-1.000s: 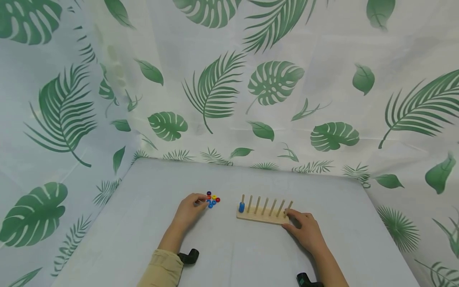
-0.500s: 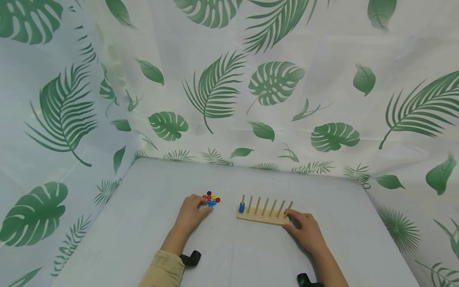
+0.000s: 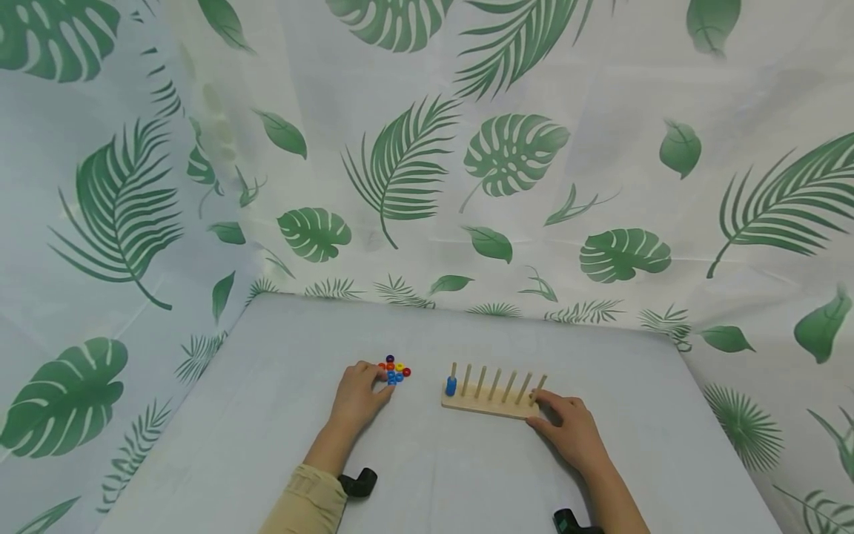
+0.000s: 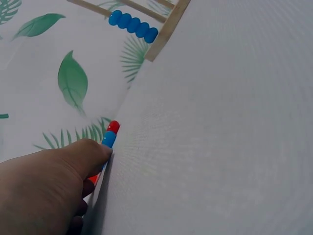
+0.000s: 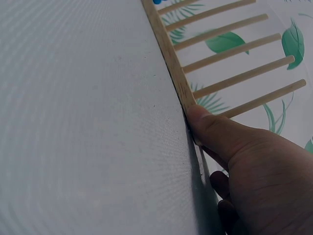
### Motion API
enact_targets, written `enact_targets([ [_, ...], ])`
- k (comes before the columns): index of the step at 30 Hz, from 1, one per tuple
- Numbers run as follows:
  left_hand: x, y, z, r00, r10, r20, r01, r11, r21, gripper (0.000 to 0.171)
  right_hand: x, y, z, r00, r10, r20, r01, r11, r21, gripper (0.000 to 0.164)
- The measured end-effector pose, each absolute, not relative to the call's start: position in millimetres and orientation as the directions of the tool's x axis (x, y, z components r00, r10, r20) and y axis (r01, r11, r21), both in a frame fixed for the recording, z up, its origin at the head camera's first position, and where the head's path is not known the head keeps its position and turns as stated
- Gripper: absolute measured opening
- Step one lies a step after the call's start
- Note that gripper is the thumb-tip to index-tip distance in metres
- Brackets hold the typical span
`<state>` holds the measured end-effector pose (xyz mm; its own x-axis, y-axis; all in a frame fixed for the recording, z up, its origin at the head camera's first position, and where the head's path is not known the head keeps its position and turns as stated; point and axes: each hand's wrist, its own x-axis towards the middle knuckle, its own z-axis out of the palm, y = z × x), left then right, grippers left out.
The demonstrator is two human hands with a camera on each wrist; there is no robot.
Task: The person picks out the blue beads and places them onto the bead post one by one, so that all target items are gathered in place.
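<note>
My left hand (image 3: 358, 399) has thumb and finger at the blue beads (image 3: 399, 377), loose on the surface (image 3: 427, 460) left of the rack (image 3: 483, 406); I cannot tell whether one is pinched. They lie so close that a clumsy grip could scatter the others. My right hand (image 3: 572, 430) pinches the rack's right end; slackening there could let it slide if knocked.

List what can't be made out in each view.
Head: whether the left hand pinches any loose beads; too small to tell.
Left wrist: some loose beads, covered by that hand; peg board, its far end past the top edge.
Right wrist: stacked blue beads, mostly past the top edge.
</note>
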<state>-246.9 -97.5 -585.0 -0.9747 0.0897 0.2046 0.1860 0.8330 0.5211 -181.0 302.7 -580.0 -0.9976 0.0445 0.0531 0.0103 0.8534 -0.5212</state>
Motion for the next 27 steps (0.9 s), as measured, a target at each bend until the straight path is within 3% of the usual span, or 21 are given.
enact_targets([
  [10, -247.1, -96.3, -584.2, -0.978, 0.078, 0.192, 0.170, 0.834, 0.525, 0.029, -181.4, 302.9, -579.9, -0.997, 0.047, 0.053, 0.012, 0.852, -0.523, 0.061],
  [27, -243.7, -97.5, -583.8, -0.957, 0.120, 0.265, 0.244, 0.828, 0.505, 0.020, -181.7, 304.2, -581.8, -0.997, 0.041, 0.065, 0.000, 0.849, -0.529, 0.062],
])
